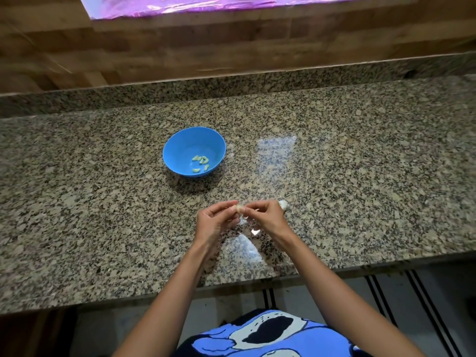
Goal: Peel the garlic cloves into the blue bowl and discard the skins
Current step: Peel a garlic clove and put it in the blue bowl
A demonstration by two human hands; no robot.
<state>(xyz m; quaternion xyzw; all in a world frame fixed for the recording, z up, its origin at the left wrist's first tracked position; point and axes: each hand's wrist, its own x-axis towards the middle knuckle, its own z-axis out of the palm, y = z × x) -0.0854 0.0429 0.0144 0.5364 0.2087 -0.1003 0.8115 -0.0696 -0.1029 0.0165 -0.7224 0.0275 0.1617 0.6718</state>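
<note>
A blue bowl [180, 148] stands on the granite counter, with several peeled pale cloves [201, 163] lying in its bottom. Nearer to me, my left hand [215, 222] and my right hand [265, 216] meet above the counter. Both pinch one small garlic clove [239, 208] between their fingertips. A bit of loose skin [243, 218] hangs under the clove. Just behind my right hand, the rest of the garlic head [283, 203] lies on the counter, partly hidden by my fingers.
The granite counter [360, 176] runs wide to both sides, with a raised back ledge and wooden wall behind it. A small white skin scrap [255, 231] lies below my hands. The counter's front edge is close to my body.
</note>
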